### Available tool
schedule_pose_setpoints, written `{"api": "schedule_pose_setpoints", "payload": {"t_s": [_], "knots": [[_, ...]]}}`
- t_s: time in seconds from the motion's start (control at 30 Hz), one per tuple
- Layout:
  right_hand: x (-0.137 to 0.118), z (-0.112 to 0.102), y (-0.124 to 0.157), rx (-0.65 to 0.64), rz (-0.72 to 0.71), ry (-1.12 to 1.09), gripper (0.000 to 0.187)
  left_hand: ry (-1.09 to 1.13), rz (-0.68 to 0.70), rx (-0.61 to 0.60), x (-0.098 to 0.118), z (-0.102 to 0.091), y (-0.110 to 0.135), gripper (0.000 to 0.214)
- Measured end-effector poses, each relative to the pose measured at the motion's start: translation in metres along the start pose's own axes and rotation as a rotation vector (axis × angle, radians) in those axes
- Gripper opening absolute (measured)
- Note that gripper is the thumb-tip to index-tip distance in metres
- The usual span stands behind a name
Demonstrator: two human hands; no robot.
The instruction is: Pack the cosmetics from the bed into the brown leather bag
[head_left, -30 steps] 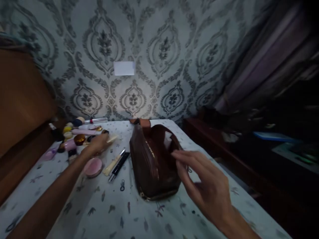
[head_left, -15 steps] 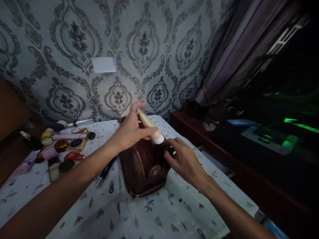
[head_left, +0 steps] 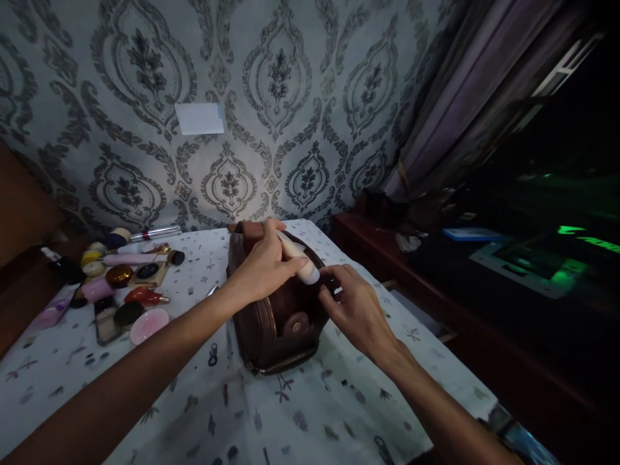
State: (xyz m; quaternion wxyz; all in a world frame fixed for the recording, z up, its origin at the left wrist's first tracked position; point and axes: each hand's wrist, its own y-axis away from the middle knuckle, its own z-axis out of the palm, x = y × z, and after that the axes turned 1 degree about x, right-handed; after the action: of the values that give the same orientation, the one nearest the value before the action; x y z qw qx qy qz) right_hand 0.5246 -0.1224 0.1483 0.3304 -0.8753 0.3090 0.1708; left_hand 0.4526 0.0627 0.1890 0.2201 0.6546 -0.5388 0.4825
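Note:
My left hand (head_left: pixel 271 261) is closed around a cream-coloured squeeze tube (head_left: pixel 296 253) with a white cap. The tube slants cap-down into the mouth of a dark brown leather bag (head_left: pixel 252 329), whose top is unzipped. With thumb and fingers pinched, my right hand (head_left: pixel 356 307) grips the right rim of the bag. A round snap tab (head_left: pixel 296 324) shows at the bag's near side. The bag's inside is dark, so its contents cannot be made out.
Left on the patterned tablecloth (head_left: pixel 194 413) lie several cosmetics, among them a pink round compact (head_left: pixel 149 325), a red bottle (head_left: pixel 145 296) and a silver tube (head_left: pixel 155 234). A dark red ledge (head_left: pixel 358 242) runs along the right. A white card (head_left: pixel 199 119) is on the wall.
My left hand has lowered the tube further into the bag's opening. My right hand stays at the rim. The pink compact, earlier behind my left forearm, now shows.

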Motion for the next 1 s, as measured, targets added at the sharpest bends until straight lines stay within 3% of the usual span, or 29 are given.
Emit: {"api": "schedule_pose_setpoints", "payload": {"t_s": [0.23,0.53,0.73,0.83,1.0], "knots": [[-0.001,0.004,0.003,0.051,-0.021,0.026,0.024,-0.043,-0.029,-0.024,0.006,0.009,0.008,0.054],[-0.003,0.001,0.004,0.017,-0.028,0.009,0.018,-0.305,0.113,-0.168,0.016,0.029,0.014,0.046],[-0.004,0.002,0.004,0.037,-0.045,0.009,0.020,-0.382,0.101,-0.112,0.013,0.031,0.006,0.040],[-0.004,0.002,0.005,0.033,-0.041,0.004,0.021,-0.412,0.059,-0.209,0.012,0.029,0.003,0.042],[-0.002,0.002,0.006,0.023,-0.021,-0.025,0.031,-0.782,0.081,-0.360,0.018,0.029,0.007,0.038]]}}
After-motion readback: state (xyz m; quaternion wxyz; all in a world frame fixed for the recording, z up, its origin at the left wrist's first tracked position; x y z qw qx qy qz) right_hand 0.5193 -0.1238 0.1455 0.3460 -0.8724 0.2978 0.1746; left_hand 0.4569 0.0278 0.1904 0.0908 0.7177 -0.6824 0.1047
